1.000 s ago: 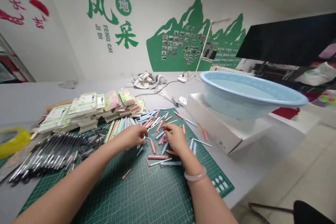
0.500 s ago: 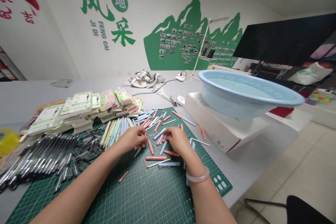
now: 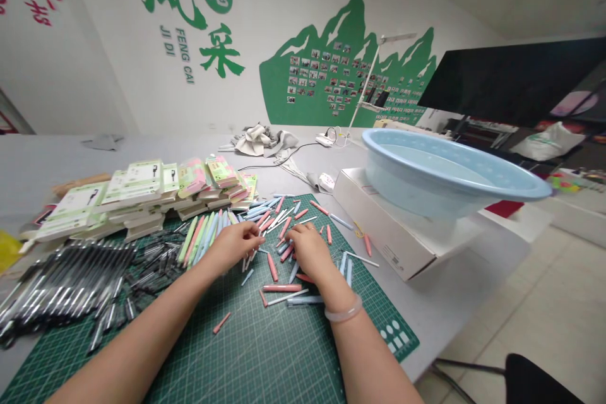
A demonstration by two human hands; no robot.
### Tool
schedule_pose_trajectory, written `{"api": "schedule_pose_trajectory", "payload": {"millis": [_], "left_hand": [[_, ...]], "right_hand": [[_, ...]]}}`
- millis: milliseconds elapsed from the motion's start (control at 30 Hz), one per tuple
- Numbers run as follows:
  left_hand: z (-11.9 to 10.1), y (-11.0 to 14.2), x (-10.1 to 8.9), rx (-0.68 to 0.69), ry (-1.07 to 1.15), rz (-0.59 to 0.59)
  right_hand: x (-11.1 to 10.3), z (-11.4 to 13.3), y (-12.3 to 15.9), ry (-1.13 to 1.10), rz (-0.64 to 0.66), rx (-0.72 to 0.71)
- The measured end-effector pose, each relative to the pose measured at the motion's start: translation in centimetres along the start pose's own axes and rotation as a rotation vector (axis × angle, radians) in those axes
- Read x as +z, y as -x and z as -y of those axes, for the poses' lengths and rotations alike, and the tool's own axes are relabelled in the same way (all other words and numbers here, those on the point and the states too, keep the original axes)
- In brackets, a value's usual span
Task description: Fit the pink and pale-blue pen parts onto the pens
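Observation:
My left hand (image 3: 237, 245) is curled over the mat, thumb and fingers close together. Thin white sticks (image 3: 248, 261), which look like pen refills, poke out below its fingers. To its right, my right hand (image 3: 308, 251) reaches down with bent fingers among loose pen parts; its fingertips are partly hidden, and what they grip cannot be made out. Around both hands lie red pen barrels (image 3: 282, 288), blue barrels (image 3: 303, 300), small caps or tips and more white sticks. A row of pastel pens (image 3: 201, 240) lies just left of my left hand.
A green cutting mat (image 3: 246, 347) covers the table front. At left lie many black pens (image 3: 71, 284) and stacked paper packs (image 3: 137, 183). A blue basin (image 3: 426, 189) stands on a white box (image 3: 374, 221) at right. Grey cloths (image 3: 262, 141) and a cable lie behind.
My right hand has shifted slightly left and its fingers have closed in among the parts. My left hand has moved slightly left and up. The view has turned slightly.

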State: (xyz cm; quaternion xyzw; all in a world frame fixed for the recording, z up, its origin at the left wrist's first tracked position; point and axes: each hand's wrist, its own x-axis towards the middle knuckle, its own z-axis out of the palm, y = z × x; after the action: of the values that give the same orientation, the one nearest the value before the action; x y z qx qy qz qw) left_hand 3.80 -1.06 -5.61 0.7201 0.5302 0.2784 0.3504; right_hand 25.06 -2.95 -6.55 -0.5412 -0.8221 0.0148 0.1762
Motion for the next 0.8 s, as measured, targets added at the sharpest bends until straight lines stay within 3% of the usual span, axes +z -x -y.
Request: {"api": "schedule_pose_trajectory", "payload": {"millis": [233, 367, 467, 567, 667, 800], "left_hand": [[0.4, -0.1, 0.3, -0.008, -0.011, 0.049], [0.1, 0.1, 0.4, -0.014, 0.013, 0.050], [-0.4, 0.5, 0.2, 0.024, -0.046, 0.055], [-0.8, 0.9, 0.0, 0.071, -0.253, 0.044], [-1.1, 1.2, 0.1, 0.103, -0.386, 0.087], [-1.4, 1.3, 0.4, 0.125, -0.380, 0.117]], "right_hand": [[-0.8, -0.5, 0.9, 0.073, 0.050, 0.027], [-0.6, -1.2, 1.0, -0.083, -0.008, 0.086], [-0.7, -1.3, 0.7, -0.424, -0.152, 0.218], [-1.4, -0.9, 0.7, -1.021, -0.212, 0.311], [-2.3, -0.1, 1.0, -1.663, -0.111, 0.336], [-2.4, 0.4, 1.1, -2.073, -0.006, 0.435]]}}
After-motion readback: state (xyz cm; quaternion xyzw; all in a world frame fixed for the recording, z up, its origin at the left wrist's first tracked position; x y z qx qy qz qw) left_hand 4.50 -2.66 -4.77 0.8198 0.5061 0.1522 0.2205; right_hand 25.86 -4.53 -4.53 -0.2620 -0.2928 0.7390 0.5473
